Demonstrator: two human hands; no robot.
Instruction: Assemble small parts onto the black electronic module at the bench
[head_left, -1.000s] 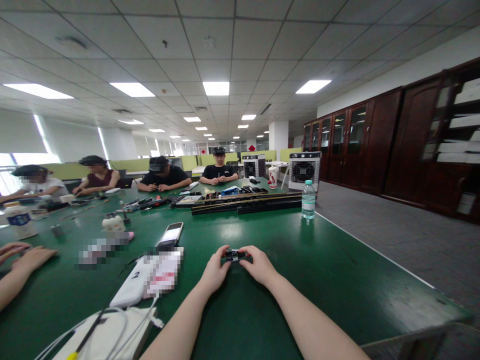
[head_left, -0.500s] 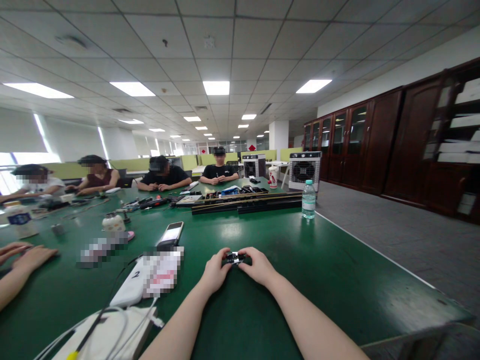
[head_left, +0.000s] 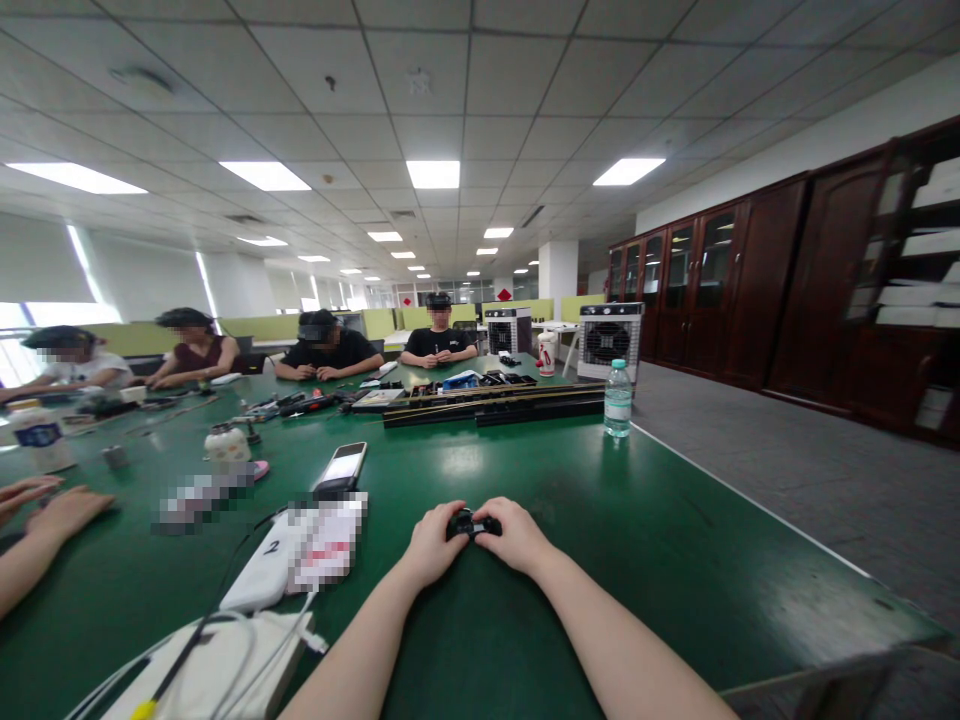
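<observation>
At lower centre of the frame, the left hand point(head_left: 432, 546) and right hand point(head_left: 519, 538) grasp a small black object point(head_left: 472, 524) by its ends, apparently in close handling; turning it would call for steady fingertips.

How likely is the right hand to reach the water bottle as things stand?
Probably yes: only bare green tabletop shows between the right hand and the water bottle, though it may first need to release the small dark part.
</observation>
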